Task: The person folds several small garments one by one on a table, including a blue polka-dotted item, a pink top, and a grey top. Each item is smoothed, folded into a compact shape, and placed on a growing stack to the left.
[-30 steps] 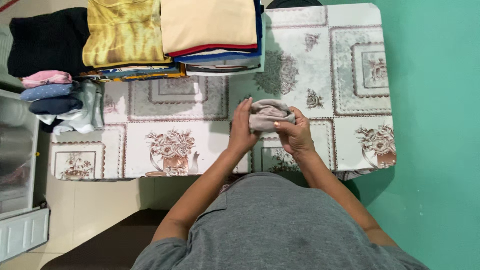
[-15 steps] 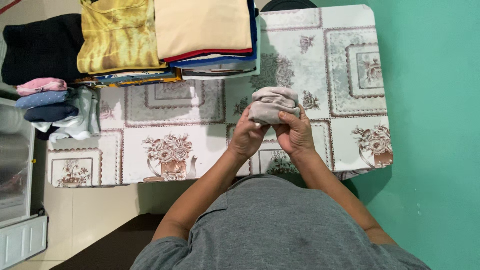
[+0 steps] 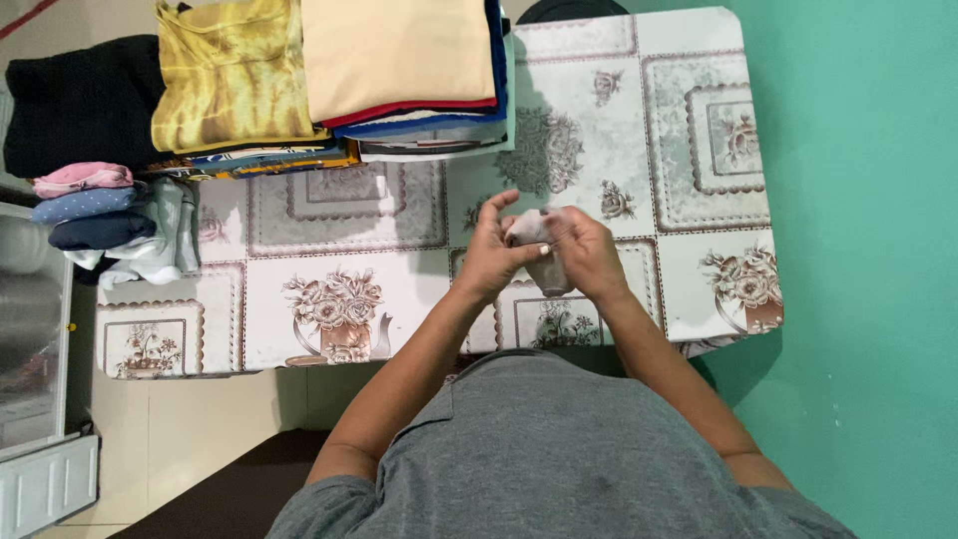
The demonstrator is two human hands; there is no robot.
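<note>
Above the flower-patterned desk [image 3: 299, 210], the left hand [image 3: 491, 262] and right hand [image 3: 589, 258] squeeze a soft beige cloth bundle [image 3: 539, 250] between them, fingers closed around its crumpled folds. Flat folded shirts [image 3: 399, 55] are stacked at the far edge.

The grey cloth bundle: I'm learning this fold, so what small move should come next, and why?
Probably set the grey cloth bundle down on the table. Both the left hand and the right hand have a grip on it above the table, it looks tightly rolled, and similar small rolled pieces already lie at the table's left edge.
</note>
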